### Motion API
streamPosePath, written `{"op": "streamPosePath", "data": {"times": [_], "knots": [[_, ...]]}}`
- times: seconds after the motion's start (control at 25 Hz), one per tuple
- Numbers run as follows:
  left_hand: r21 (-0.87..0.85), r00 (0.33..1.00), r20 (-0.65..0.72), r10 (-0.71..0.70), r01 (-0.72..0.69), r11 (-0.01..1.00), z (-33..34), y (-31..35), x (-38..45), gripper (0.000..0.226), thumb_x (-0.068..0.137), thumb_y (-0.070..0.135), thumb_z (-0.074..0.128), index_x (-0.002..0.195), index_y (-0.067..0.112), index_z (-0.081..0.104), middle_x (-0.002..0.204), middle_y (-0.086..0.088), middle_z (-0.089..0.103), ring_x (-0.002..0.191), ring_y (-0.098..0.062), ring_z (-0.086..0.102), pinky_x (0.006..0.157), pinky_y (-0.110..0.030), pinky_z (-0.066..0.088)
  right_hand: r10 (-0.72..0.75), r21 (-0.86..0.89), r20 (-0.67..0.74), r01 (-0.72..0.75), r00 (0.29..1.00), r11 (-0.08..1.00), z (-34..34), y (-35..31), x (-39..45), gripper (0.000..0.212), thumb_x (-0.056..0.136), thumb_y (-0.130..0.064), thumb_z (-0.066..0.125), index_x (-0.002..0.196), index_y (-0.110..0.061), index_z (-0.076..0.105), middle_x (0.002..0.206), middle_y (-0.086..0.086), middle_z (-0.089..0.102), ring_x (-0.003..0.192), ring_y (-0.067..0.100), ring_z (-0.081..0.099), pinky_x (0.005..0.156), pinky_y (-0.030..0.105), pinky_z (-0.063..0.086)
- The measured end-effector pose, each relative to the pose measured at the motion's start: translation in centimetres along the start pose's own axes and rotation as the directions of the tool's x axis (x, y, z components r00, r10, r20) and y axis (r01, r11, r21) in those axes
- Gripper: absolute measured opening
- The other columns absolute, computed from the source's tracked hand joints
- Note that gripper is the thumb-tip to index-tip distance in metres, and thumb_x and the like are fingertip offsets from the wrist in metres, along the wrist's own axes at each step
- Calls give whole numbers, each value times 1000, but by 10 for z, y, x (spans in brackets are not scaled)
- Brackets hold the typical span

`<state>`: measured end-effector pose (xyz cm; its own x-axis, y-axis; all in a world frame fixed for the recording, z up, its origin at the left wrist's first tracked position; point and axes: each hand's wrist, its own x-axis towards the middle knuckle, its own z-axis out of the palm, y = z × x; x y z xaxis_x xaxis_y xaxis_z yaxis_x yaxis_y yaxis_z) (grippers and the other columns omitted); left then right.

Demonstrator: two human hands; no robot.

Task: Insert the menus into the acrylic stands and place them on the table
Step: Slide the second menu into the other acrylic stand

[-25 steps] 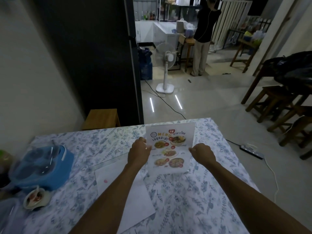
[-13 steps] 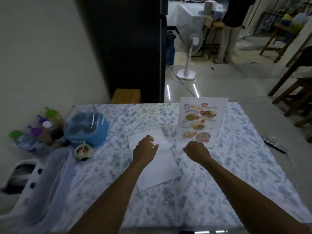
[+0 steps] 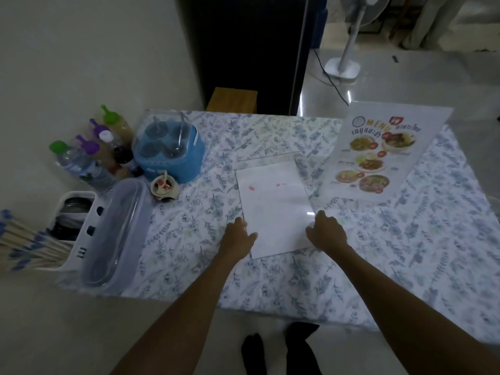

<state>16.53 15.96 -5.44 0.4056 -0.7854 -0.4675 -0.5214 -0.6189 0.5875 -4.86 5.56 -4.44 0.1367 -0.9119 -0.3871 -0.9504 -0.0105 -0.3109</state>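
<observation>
A menu in a clear acrylic stand [image 3: 384, 150] stands upright on the far right of the floral table [image 3: 405, 253], printed side towards me. A white menu sheet [image 3: 273, 204] lies face down in the middle, with faint pink showing through. A flat clear acrylic stand [image 3: 266, 157] pokes out past its far edge. My left hand [image 3: 238, 235] is at the sheet's near left edge, thumb on the paper. My right hand [image 3: 326, 234] curls over the near right edge. Both hands appear to pinch the sheet.
On the left stand a blue condiment caddy [image 3: 169, 152], several sauce bottles [image 3: 92, 150], a small cup [image 3: 163, 186], a clear lidded box [image 3: 119, 228] and a white cutlery holder [image 3: 71, 220] with chopsticks. A wooden stool [image 3: 232, 100] and a fan base [image 3: 342, 67] lie beyond the table.
Both hands let go of the standing menu and drew back to the face-down sheet, now gripping its near edges. My view tilted down and left.
</observation>
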Motion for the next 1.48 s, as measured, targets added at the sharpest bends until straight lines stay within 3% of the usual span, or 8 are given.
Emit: {"op": "streamPosePath", "data": {"times": [0.12,0.28,0.4,0.64,0.8,0.96,1.2,1.48], "knots": [[-26,1000,-14,14,-14,1000,7,10,-4,39,90,24,66,123,10,51,125,-15,57,110,-28,58,88,-30,45,10,59,-7,-10,1000,998,3,-4,0,35,89,-25,54,115,-3,49,107,22,65,95,40,64,80,40,52],[-128,994,-102,-37,24,991,-7,5,-10,38,83,-10,52,116,9,57,120,-13,62,99,-25,61,74,-25,46,-1,149,17,-1,1000,989,-8,3,-13,33,87,-13,56,120,-9,57,115,16,66,106,34,61,80,32,45],[-242,964,-264,-41,-25,970,-26,4,-19,27,85,-9,52,101,9,66,107,-13,72,84,-21,63,55,-15,45,-40,204,-79,55,996,977,-25,1,-28,35,84,-1,52,113,-11,69,118,14,67,108,32,61,84,34,49],[-384,941,-330,68,-200,901,-76,10,-42,28,84,-2,62,103,16,73,102,-4,76,94,-16,71,86,-36,59,-177,388,-154,224,972,894,-77,-2,-38,23,89,1,61,102,-6,78,103,14,76,80,25,73,72,24,60],[-556,956,-268,119,-254,792,-92,13,-66,43,76,-13,74,114,5,70,103,-3,72,86,-8,69,69,-19,59,-248,497,-140,285,959,819,-100,0,-65,21,86,2,70,105,-1,76,97,12,74,65,11,70,62,11,56],[-491,916,-356,185,-352,797,-105,10,-71,30,72,15,86,101,14,79,92,5,78,88,-8,74,80,-26,58,-356,475,-136,376,925,796,-122,6,-72,23,87,-5,70,109,-7,76,90,8,78,80,15,74,81,30,61],[-370,835,-442,327,-502,782,-131,43,-59,15,80,22,80,90,12,79,85,0,78,75,0,70,66,-10,51,-415,432,-229,474,880,767,-145,-7,-59,16,92,-20,66,103,-12,75,89,-3,73,82,15,72,76,32,62],[-289,814,-502,294,-478,830,-149,78,-9,20,87,39,71,92,20,71,87,7,73,81,-1,66,69,-24,51,-465,224,-413,583,783,781,-157,-38,-1,18,99,-27,54,96,-13,65,93,1,71,80,14,69,72,38,60]]}}
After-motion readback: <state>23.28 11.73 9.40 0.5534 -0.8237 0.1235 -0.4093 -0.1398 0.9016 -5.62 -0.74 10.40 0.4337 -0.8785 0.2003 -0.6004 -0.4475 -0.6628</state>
